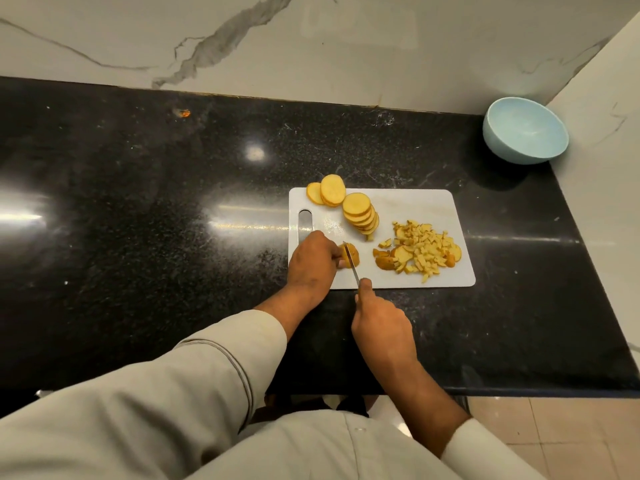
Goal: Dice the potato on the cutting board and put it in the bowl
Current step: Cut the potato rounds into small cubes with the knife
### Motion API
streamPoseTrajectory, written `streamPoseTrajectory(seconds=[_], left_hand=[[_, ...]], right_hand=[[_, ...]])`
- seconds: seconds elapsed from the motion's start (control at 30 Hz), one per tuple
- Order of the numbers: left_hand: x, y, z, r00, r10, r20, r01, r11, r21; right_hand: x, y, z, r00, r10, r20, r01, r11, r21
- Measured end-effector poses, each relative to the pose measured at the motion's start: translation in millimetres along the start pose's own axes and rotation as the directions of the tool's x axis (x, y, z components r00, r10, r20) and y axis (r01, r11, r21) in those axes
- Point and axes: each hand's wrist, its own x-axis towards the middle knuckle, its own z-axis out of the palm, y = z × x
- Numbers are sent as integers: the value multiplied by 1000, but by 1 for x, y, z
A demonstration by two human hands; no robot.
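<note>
A white cutting board (408, 202) lies on the black counter. My left hand (313, 261) holds a small stack of potato slices (353, 256) at the board's near left. My right hand (382, 327) grips a knife (351, 268) whose blade cuts down through that stack. Round potato slices (358, 209) lie fanned along the board's far left. A heap of diced potato (420, 249) sits on the board's right side. The light blue bowl (524, 131) stands empty in the far right corner of the counter.
The black stone counter (156, 209) stretches wide to the left of the board. A marble wall (311, 39) runs behind it and another closes the right side beyond the bowl. The counter's front edge is close to my body.
</note>
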Motion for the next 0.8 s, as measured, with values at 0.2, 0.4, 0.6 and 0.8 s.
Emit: streamPoseTrajectory(seconds=[0.2,0.4,0.6,0.8], left_hand=[[-2,3,-1,1000,-3,23,2,999,41],[1,6,-2,998,-9,55,4,997,81],[5,6,-4,996,24,88,-30,997,75],[3,8,-6,997,6,82,-17,990,139]], right_hand=[[12,-11,8,1000,0,14,0,1000,-2],[18,-11,9,999,-8,45,9,1000,-18],[31,-10,5,998,-6,69,5,1000,11],[34,-13,9,997,-23,76,28,998,-64]])
